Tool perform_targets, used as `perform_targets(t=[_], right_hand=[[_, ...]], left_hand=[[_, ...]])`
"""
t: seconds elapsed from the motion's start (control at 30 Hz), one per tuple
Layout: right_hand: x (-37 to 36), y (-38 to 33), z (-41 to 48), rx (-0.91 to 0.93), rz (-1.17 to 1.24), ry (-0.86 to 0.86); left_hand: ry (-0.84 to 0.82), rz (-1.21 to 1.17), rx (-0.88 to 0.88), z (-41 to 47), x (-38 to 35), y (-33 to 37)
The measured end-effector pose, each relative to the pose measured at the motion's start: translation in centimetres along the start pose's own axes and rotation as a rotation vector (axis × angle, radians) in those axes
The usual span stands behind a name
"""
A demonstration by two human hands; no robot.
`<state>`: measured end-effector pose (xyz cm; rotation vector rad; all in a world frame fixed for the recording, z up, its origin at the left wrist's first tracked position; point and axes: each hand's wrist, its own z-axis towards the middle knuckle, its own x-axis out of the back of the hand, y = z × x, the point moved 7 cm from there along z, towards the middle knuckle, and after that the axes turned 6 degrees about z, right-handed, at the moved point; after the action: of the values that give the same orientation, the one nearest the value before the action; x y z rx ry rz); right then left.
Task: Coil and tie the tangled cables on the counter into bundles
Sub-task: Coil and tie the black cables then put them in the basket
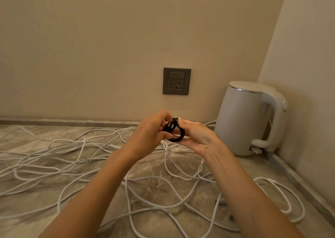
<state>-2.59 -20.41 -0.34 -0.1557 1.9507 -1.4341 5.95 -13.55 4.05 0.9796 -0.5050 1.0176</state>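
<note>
Several white cables [76,158] lie tangled in loose loops across the marble counter [155,161]. Raised above the tangle, both hands hold a small black looped band [176,138], like a cable tie or hair ties. My left hand [150,134] pinches its upper left part with curled fingers. My right hand [195,136] holds the band's right side, thumb on top, palm turned up. Neither hand touches the white cables. Part of the black band is hidden between the fingers.
A white electric kettle [248,118] stands at the back right corner, close to my right hand. A grey wall socket [176,81] sits on the wall behind. More white cable loops [282,198] lie near the right wall edge.
</note>
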Motion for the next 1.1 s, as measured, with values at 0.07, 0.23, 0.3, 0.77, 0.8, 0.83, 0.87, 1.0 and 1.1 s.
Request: perform_targets(t=[0.07,0.23,0.3,0.77,0.8,0.83,0.87,1.0,1.1], right_hand=[[0.1,0.2,-0.1,-0.013,-0.011,0.002],[-0.2,0.6,-0.3,-0.037,0.003,0.003],[-0.3,0.5,-0.2,-0.03,0.024,0.02],[-1.3,0.2,-0.4,0.131,-0.182,0.065],[-1.4,0.2,-0.4,0.141,-0.201,0.07],[-1.4,0.2,-0.4,0.156,-0.229,0.074],[-1.4,0.1,-0.4,0.172,-0.256,0.075],[-1.4,-0.3,-0.5,0.21,-0.276,0.061],[-1.5,-0.5,-0.3,0.211,-0.317,-0.003]], left_hand=[[-0.03,0.022,0.029,0.0,-0.4,-0.3],[-0.02,0.046,0.067,-0.1,-0.3,-0.5],[0.092,0.083,0.066,-0.1,0.4,-0.2],[0.242,0.272,0.278,-0.8,0.6,-0.1],[0.231,0.306,0.283,-0.8,0.6,-0.1],[0.217,0.339,0.28,-0.7,0.6,0.0],[0.203,0.364,0.273,-0.7,0.5,0.2],[0.201,0.354,0.238,-0.6,0.7,0.8],[0.239,0.276,0.231,-0.6,1.0,0.2]])
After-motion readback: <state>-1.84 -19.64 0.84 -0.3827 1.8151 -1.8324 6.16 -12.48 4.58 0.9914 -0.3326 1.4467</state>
